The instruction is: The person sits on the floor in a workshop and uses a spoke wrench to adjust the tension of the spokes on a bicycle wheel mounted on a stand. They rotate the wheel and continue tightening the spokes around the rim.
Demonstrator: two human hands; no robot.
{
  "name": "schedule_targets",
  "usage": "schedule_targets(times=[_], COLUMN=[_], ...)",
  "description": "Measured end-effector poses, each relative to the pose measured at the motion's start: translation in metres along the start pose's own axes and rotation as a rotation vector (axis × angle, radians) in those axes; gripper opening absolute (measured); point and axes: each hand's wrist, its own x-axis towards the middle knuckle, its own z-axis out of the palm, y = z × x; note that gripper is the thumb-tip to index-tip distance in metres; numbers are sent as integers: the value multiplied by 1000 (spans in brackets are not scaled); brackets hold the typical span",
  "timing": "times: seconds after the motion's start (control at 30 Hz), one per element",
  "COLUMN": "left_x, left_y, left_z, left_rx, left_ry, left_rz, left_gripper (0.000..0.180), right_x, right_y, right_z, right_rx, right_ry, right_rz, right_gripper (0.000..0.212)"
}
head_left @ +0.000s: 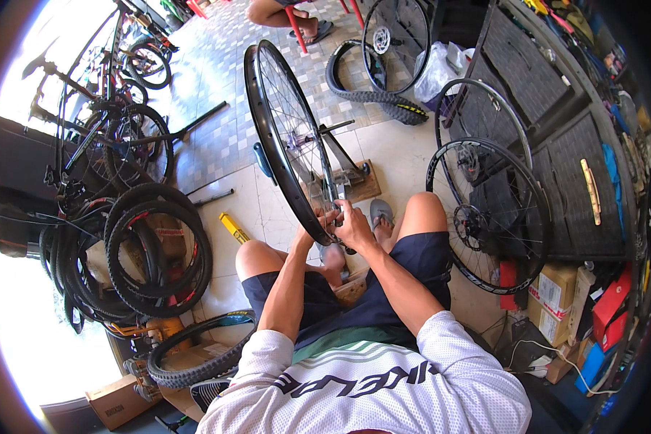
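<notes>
A bicycle wheel (pixel 269 150) with a black rim and thin spokes stands upright in front of me. It sits in a truing stand (pixel 343 155) on a wooden base (pixel 363 186). At the rim's near lower end, my left hand (pixel 315 226) is closed on the wheel, its fingertips by the spokes. Just to the right, my right hand (pixel 354 226) has its fingers pinched together beside the same part of the rim. Whatever lies between those fingers is too small and covered to make out. A blue rounded part (pixel 262 159) shows at the rim's left side.
Several tyres (pixel 159 249) hang at left, below parked bikes (pixel 98 123). Two spoked wheels (pixel 488 217) lean against the dark cabinet (pixel 582 181) at right. A loose tyre (pixel 376 95) lies ahead near a seated person's foot (pixel 311 29). A yellow box (pixel 233 227) rests by my left knee.
</notes>
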Motion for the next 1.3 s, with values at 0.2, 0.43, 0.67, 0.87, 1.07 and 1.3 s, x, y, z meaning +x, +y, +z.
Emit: schedule_targets(times=[0.2, 0.43, 0.67, 0.87, 1.07, 1.3], left_x=[-12, -19, -13, -6, -19, -9], left_y=[16, 16, 17, 8, 16, 9], left_z=[-1, -5, 1, -3, -1, -10], left_rx=[-25, 78, 161, 110, -12, 118], left_ry=[34, -17, 14, 44, 9, -62], left_rz=[86, 114, 126, 196, 133, 151], left_gripper=[44, 47, 46, 44, 40, 40], right_x=[-1, 5, 2, 3, 4, 2], right_y=[9, 26, 25, 4, 5, 11], right_z=[-1, 1, -9, 0, -6, -5], right_rx=[108, 385, 183, -96, -71, 215], right_ry=[-14, -200, -92, 106, 3, -80], right_rz=[-21, 96, 136, -81, -65, 27], right_gripper=[65, 51, 45, 58, 59, 47])
